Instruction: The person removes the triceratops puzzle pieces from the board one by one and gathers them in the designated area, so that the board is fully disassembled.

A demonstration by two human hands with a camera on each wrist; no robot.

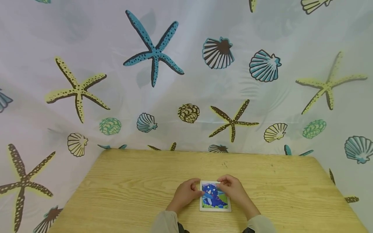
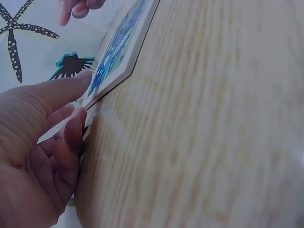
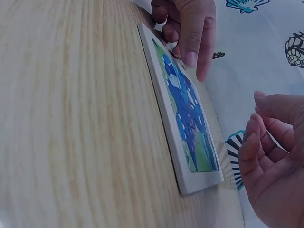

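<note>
A square picture board (image 1: pixel 215 210) with a pale frame lies flat on the table. Its picture (image 3: pixel 187 109) shows a blue horned dinosaur on green and blue ground. At the board's left side is my left hand (image 1: pixel 187 193), its thumb reaching over the picture's left edge and the other fingers loosely bent by the side. My right hand (image 1: pixel 234 191) hovers at the upper right corner, thumb and forefinger tips close together. In the right wrist view this right hand (image 3: pixel 275 147) appears apart from the board, with nothing visible between its fingertips.
The wood-grain table (image 1: pixel 131 181) spreads around the board on all sides. A white cloth (image 1: pixel 180 87) printed with starfish and shells hangs behind the table and along both sides. Pale sleeves (image 1: pixel 165 222) cover the forearms at the front.
</note>
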